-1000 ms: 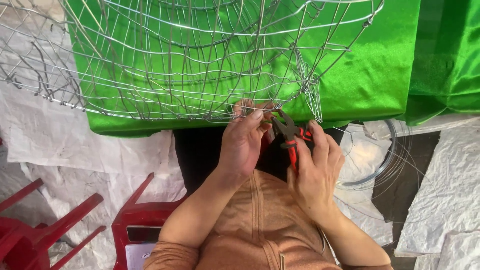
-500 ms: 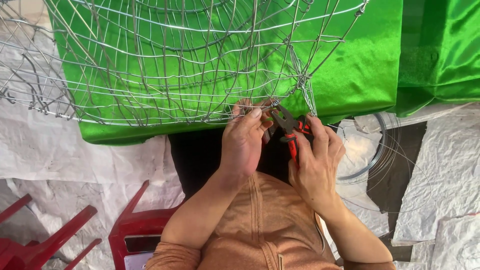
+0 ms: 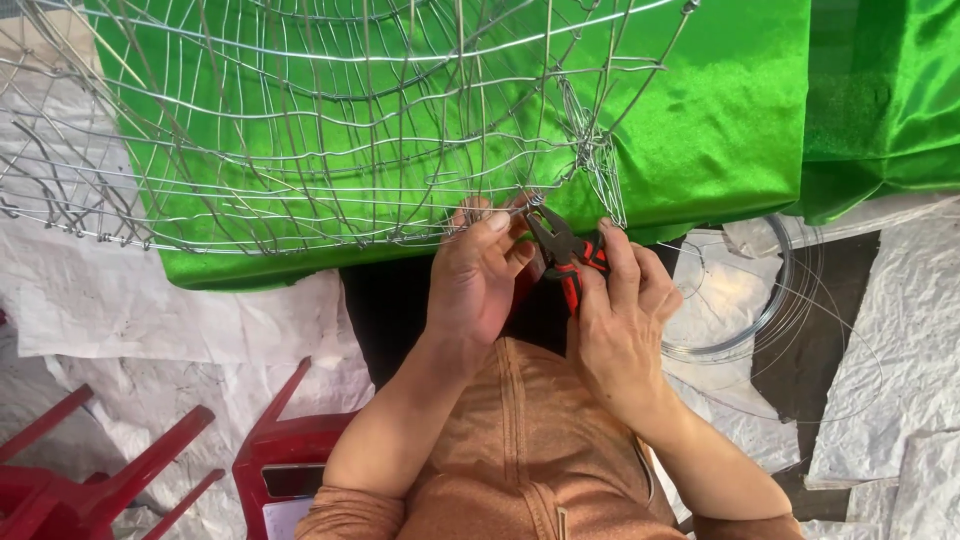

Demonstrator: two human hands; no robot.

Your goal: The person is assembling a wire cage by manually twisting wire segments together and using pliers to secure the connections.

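Observation:
A large wire frame (image 3: 300, 130) of thin crossing metal wires lies over shiny green cloth (image 3: 720, 110). My left hand (image 3: 480, 275) pinches a wire at the frame's lower edge, thumb and fingers closed on it. My right hand (image 3: 620, 320) grips red-and-black pliers (image 3: 565, 250), whose jaws point up-left and meet the same wire joint just beside my left thumb. Both forearms come up from the bottom of the view, over an orange-brown garment (image 3: 520, 450).
A coil of thin wire (image 3: 750, 310) lies on the ground right of my right hand. White woven sheets (image 3: 120, 320) cover the floor. Red plastic stools (image 3: 280, 460) stand at the lower left. More green cloth (image 3: 880, 100) hangs at the upper right.
The view has shifted slightly, with the frame and cloth sliding left. My hands stay at the same wire joint, the pliers still at the wire.

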